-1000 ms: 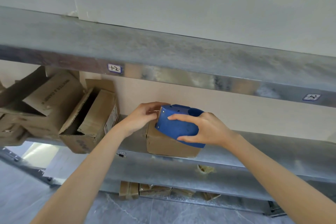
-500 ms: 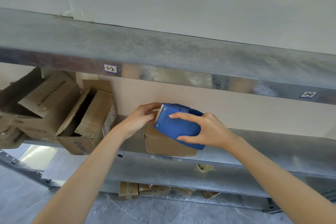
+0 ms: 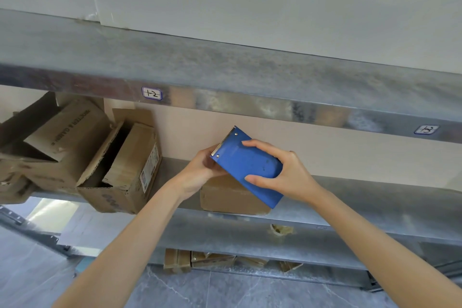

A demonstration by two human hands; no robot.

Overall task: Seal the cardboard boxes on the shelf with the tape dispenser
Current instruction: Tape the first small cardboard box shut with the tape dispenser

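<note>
Tilted up since a moment ago, the blue tape dispenser now shows me its flat side, with its toothed edge raised above the small box on the shelf. Well left of that box sits a large open box, and nearer to it a tipped open box. My left hand is at the small box's upper left, fingers curled in behind the dispenser's toothed end; I cannot tell whether they pinch anything. The dispenser hangs just over the box's top. Above the box's right end, my right hand grips the dispenser, forefinger above and thumb below.
</note>
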